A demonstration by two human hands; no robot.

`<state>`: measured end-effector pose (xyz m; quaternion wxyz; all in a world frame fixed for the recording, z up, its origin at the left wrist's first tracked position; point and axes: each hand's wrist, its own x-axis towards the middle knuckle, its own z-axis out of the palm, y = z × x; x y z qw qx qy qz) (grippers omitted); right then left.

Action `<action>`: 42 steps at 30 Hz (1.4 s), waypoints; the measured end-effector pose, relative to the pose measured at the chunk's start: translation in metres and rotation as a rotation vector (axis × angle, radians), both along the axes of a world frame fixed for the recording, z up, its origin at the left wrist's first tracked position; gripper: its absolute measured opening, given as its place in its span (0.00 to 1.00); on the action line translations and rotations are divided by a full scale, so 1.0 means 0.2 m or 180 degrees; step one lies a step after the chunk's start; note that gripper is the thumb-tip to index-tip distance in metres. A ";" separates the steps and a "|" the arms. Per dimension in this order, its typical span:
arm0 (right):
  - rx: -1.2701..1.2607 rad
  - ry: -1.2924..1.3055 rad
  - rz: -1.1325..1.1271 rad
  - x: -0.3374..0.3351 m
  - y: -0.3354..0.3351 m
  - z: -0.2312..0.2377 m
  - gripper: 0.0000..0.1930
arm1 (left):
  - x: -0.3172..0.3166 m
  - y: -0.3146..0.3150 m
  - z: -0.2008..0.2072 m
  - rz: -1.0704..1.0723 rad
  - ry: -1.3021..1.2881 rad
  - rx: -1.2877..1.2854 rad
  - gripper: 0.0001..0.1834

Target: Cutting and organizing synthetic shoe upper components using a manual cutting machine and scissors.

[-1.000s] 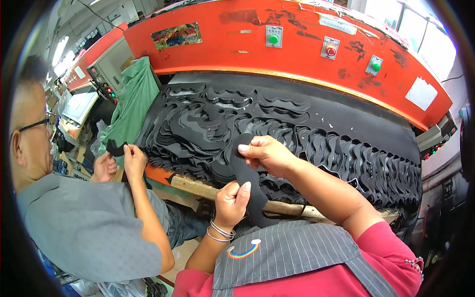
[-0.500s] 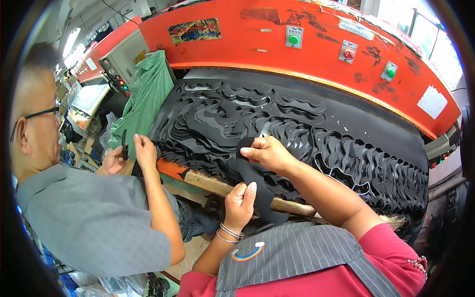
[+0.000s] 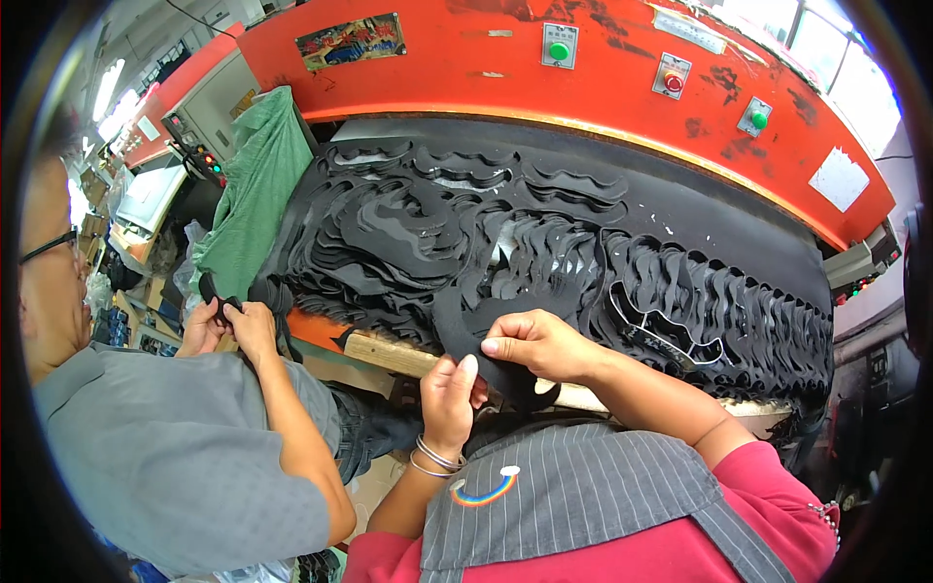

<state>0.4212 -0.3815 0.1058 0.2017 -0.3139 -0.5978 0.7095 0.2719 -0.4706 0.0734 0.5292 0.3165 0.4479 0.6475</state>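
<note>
My left hand and my right hand are close together over the near edge of the work surface. Both are closed, thumbs pressed on a curved black strip of soft sheet material, whose lower part hangs toward my apron. Just beyond them lies a heap of similar wavy black cut pieces. To the right, many more pieces stand packed in a row. A metal cutting die with a wavy outline rests on the pieces right of my right hand.
A wooden bar runs along the near edge. Behind the black bed rises an orange machine with a red button and green buttons. At left, a co-worker's hands hold a black piece beside a green cloth.
My right hand has come down and nearer to my left, bringing the strip lower. The co-worker's hands have lowered with their black piece. The whole view has shifted slightly.
</note>
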 end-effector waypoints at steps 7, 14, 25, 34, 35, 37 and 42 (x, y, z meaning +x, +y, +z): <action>0.1221 -0.0476 -0.0870 -0.02 -0.10 0.04 0.13 | -0.02 -0.01 -0.08 0.0057 0.1485 0.0409 0.18; 0.0958 -0.0488 -0.0919 -0.01 -0.09 -0.01 0.13 | 0.00 -0.01 -0.03 0.0256 0.1686 0.0522 0.18; 0.0627 -0.0408 -0.0305 0.05 -0.04 -0.05 0.11 | -0.03 0.06 -0.07 0.0479 -0.0087 0.0016 0.12; 0.4095 -0.0529 -0.0829 0.07 0.01 -0.02 0.06 | 0.02 0.06 -0.04 -0.0539 -0.1659 -0.0286 0.13; 0.4214 -0.0826 -0.0826 0.08 0.00 -0.01 0.09 | 0.01 0.06 -0.05 -0.0532 -0.1663 -0.0293 0.13; 0.4095 -0.0700 -0.0808 0.07 -0.03 -0.03 0.09 | -0.01 0.07 -0.05 -0.0812 -0.1761 -0.0138 0.13; 0.4424 0.0088 -0.0754 0.08 0.02 -0.04 0.09 | 0.01 0.10 -0.05 -0.0846 -0.2160 -0.0023 0.11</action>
